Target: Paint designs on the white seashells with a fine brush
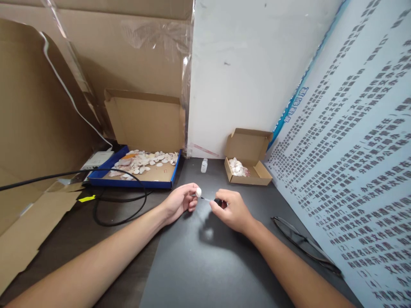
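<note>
Between the fingertips of my left hand (180, 202) is a small white seashell (198, 192), raised above the dark grey mat. My right hand (233, 208) grips the black cap of a thin brush applicator (207, 199), closed around it. The brush points left, its dark tip close to the shell; whether it touches cannot be made out. Farther back on the mat stands a small clear glass bottle (204, 165) with a pale label, upright and with no cap visible on it.
A blue-sided box (154, 184) with many shells sits back left; a small cardboard box (253, 180) with white shells sits back right. Black cable (144, 201) loops left of my left hand. Eyeglasses (305, 244) lie right, beside a printed poster (353, 149).
</note>
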Action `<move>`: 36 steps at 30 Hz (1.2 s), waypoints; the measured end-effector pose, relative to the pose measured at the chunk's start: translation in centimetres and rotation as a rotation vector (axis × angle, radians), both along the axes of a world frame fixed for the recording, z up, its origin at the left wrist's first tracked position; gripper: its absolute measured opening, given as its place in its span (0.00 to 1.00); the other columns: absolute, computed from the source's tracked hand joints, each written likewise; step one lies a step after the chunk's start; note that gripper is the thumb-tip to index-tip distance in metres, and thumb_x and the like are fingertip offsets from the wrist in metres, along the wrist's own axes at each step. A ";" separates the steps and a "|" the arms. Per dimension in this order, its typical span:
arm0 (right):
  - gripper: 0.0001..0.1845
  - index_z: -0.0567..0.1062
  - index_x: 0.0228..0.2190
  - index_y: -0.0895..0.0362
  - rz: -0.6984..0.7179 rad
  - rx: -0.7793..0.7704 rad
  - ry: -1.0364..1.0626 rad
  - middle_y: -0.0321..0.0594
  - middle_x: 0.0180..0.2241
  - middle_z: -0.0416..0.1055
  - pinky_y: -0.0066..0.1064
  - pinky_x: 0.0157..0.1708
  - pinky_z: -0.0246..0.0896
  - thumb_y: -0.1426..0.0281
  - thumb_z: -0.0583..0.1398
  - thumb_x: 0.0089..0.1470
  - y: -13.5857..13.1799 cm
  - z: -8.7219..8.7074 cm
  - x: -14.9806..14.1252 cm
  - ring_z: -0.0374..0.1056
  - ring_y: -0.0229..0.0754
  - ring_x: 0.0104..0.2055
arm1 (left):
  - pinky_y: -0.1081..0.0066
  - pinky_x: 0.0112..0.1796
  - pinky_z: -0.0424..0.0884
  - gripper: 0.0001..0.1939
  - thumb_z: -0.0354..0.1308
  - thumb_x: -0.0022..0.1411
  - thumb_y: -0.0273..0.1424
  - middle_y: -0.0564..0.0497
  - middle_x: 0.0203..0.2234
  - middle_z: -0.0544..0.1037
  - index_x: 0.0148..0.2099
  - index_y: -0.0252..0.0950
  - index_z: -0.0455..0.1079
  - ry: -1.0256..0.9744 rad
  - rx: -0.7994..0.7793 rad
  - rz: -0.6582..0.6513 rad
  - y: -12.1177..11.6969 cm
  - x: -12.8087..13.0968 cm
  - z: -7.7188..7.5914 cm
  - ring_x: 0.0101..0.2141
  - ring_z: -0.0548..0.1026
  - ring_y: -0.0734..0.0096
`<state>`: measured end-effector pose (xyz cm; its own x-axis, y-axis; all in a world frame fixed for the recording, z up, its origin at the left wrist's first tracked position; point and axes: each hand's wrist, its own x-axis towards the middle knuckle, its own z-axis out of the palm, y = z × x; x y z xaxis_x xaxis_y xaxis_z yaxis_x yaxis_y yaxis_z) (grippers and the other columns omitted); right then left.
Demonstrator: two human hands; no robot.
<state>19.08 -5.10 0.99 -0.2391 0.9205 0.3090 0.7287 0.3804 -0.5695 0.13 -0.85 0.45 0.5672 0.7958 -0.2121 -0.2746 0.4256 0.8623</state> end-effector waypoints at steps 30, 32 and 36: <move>0.23 0.65 0.17 0.69 0.021 0.019 0.002 0.37 0.20 0.59 0.14 0.27 0.38 0.61 0.56 0.52 0.0 0.0 0.0 0.47 0.19 0.23 | 0.76 0.20 0.53 0.09 0.58 0.54 0.31 0.54 0.18 0.61 0.28 0.33 0.62 0.025 0.059 0.049 0.0 0.1 -0.2 0.19 0.59 0.78; 0.23 0.66 0.18 0.68 0.026 0.034 0.019 0.37 0.20 0.59 0.14 0.27 0.39 0.61 0.55 0.52 0.0 0.0 0.0 0.47 0.18 0.24 | 0.76 0.20 0.54 0.09 0.58 0.54 0.32 0.54 0.18 0.61 0.28 0.33 0.61 0.033 0.063 0.047 0.0 0.1 -0.2 0.19 0.59 0.78; 0.22 0.67 0.19 0.68 0.015 0.034 0.024 0.37 0.21 0.60 0.13 0.28 0.40 0.61 0.56 0.52 0.1 0.1 0.0 0.49 0.18 0.24 | 0.77 0.20 0.54 0.09 0.58 0.54 0.31 0.55 0.18 0.61 0.28 0.34 0.61 0.032 0.056 0.044 0.1 0.1 -0.2 0.19 0.59 0.78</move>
